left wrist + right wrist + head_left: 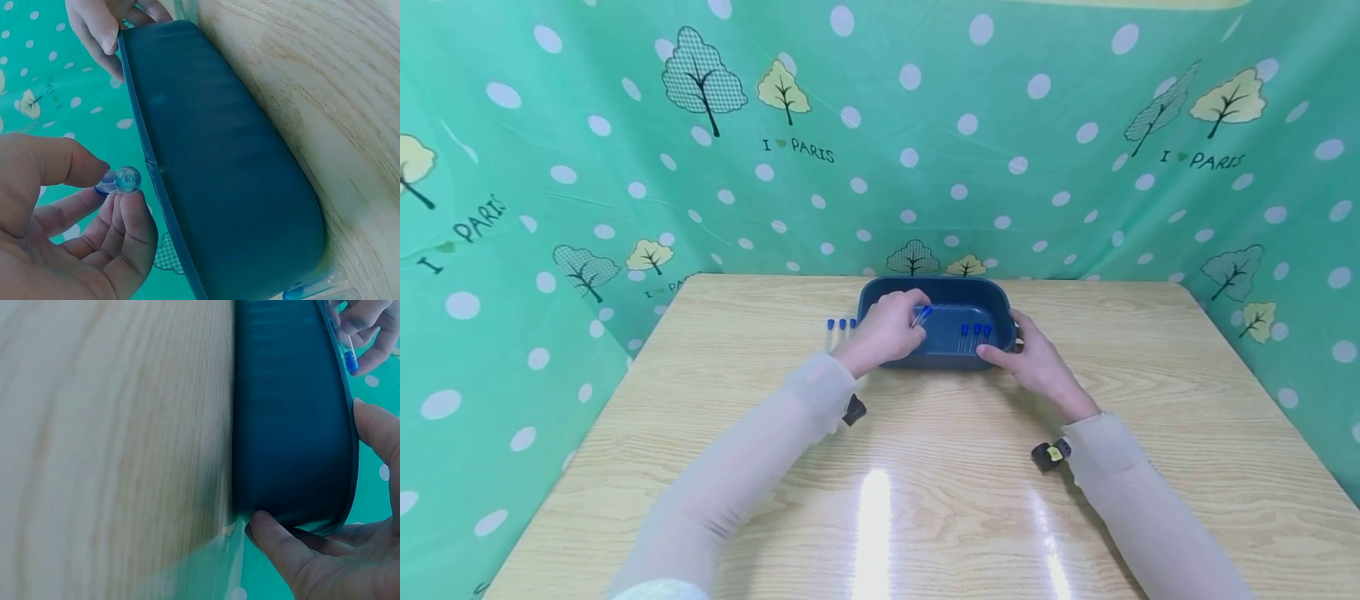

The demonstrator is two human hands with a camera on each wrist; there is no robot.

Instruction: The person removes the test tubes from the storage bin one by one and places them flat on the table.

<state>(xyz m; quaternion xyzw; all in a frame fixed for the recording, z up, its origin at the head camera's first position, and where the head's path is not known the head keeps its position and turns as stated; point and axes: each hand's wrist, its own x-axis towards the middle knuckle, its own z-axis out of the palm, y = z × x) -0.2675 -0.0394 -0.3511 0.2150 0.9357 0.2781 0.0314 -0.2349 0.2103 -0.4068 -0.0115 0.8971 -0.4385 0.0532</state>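
Observation:
A dark blue plastic bin (951, 362) stands near the table's back edge. Over its left part, my left hand (891, 327) pinches a clear test tube (127, 180) with a blue cap between thumb and fingers; in the head view the capped end (927, 311) points up and right. Three similar capped tubes (976, 337) are inside the bin at its right side. My right hand (1032, 360) grips the bin's right end, thumb at the front rim and fingers around the outside, as the right wrist view also shows.
Left of the bin, more blue-capped tubes (842, 333) lie on the wooden table (947, 483), partly hidden by my left hand. A green printed cloth (925, 150) hangs behind and at both sides. Small black wrist cameras (1049, 455) sit under the sleeves.

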